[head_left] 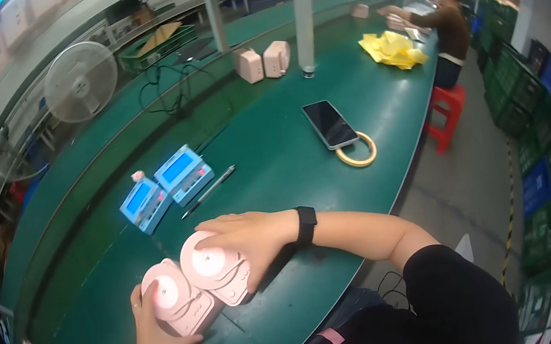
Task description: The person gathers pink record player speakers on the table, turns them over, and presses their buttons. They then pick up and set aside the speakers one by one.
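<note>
Two pale pink devices stand side by side on the green workbench, each with a round, lit disc above a base with small buttons. My left hand (151, 338) is curved around the outer side of the left pink device (193, 313), its thumb and fingers against it. Over the top and right side of the right pink device (234, 290) lies my right hand (260, 237), fingers bent around it. Just beyond them are two blue boxes with screens, the left blue box (145, 204) and the right blue box (183, 175), and a pen (208, 192).
A dark phone (330, 124) rests partly on a tape roll (371, 149). Farther off are two pink units (262, 63), a metal post (304, 22) and yellow wrapping (390, 50). A person (445, 24) sits on a red stool (448, 107). Green crates (511, 82) line the right.
</note>
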Demonstrator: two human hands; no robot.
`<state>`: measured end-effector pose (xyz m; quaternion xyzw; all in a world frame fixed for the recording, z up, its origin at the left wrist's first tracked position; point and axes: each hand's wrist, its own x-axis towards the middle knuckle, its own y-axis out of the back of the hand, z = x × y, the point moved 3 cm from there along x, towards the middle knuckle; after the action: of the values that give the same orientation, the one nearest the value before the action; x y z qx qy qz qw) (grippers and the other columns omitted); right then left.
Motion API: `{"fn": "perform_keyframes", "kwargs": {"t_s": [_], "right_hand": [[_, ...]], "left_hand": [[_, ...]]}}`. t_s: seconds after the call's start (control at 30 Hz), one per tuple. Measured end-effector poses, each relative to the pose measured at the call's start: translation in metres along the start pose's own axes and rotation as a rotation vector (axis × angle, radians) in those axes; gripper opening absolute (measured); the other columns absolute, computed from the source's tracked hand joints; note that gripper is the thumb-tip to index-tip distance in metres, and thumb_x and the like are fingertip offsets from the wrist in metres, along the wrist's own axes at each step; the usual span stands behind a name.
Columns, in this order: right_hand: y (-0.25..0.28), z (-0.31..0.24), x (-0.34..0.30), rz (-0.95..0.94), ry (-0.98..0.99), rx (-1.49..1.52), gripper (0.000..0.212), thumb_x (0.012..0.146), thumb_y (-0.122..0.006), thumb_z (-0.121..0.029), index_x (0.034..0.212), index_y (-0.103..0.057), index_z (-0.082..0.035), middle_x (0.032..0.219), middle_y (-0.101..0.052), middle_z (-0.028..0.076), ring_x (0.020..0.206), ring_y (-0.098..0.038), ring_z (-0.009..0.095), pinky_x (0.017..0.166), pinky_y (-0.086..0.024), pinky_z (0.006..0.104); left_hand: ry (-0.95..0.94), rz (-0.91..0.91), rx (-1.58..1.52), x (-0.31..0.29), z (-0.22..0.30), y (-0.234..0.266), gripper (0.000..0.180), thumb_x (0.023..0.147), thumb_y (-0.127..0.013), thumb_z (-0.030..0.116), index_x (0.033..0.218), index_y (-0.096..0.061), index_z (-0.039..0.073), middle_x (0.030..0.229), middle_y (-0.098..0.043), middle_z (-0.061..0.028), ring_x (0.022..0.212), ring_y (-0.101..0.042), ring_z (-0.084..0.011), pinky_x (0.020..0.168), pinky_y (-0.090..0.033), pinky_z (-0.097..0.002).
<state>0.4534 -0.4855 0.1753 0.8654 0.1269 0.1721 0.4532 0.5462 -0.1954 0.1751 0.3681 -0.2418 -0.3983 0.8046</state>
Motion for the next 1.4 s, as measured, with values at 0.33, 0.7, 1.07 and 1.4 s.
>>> {"fn": "perform_keyframes", "kwargs": {"t_s": [0.33, 0.7, 1.07, 1.4], "right_hand": [[0.004, 0.034, -0.008, 0.122, 0.051, 0.013, 0.092, 0.063, -0.085, -0.040, 0.138, -0.045, -0.006, 0.152, -0.030, 0.024, 0.136, -0.034, 0.043, 0.111, -0.032, 0.0456], [-0.006, 0.028, -0.010, 0.129, 0.075, 0.047, 0.093, 0.068, -0.083, -0.037, 0.143, -0.038, -0.006, 0.154, -0.018, 0.030, 0.139, -0.028, 0.046, 0.113, -0.030, 0.0457], [-0.006, 0.027, -0.009, 0.122, 0.065, 0.057, 0.094, 0.067, -0.084, -0.035, 0.143, -0.037, -0.005, 0.153, -0.018, 0.030, 0.138, -0.030, 0.046, 0.112, -0.032, 0.0436], [-0.003, 0.025, -0.010, 0.100, 0.018, 0.114, 0.094, 0.068, -0.084, -0.036, 0.142, -0.036, -0.002, 0.149, -0.020, 0.028, 0.131, -0.037, 0.046, 0.109, -0.036, 0.0432]], "left_hand": [[0.077, 0.053, -0.073, -0.005, 0.005, -0.008, 0.124, 0.040, -0.090, 0.044, 0.145, -0.037, 0.006, 0.150, -0.022, -0.0203, 0.138, -0.032, -0.0354, 0.113, -0.029, -0.0432], [0.058, 0.077, -0.023, -0.003, 0.008, -0.009, 0.121, 0.044, -0.088, 0.047, 0.145, -0.037, 0.006, 0.153, -0.018, -0.0215, 0.140, -0.030, -0.0370, 0.112, -0.030, -0.0445], [0.075, 0.076, -0.034, -0.003, 0.011, -0.010, 0.119, 0.046, -0.087, 0.048, 0.146, -0.037, 0.006, 0.154, -0.016, -0.0219, 0.140, -0.029, -0.0371, 0.112, -0.031, -0.0450], [0.049, 0.082, 0.020, -0.003, 0.011, -0.008, 0.116, 0.049, -0.088, 0.044, 0.145, -0.036, 0.005, 0.153, -0.016, -0.0235, 0.137, -0.034, -0.0382, 0.108, -0.037, -0.0421]]}}
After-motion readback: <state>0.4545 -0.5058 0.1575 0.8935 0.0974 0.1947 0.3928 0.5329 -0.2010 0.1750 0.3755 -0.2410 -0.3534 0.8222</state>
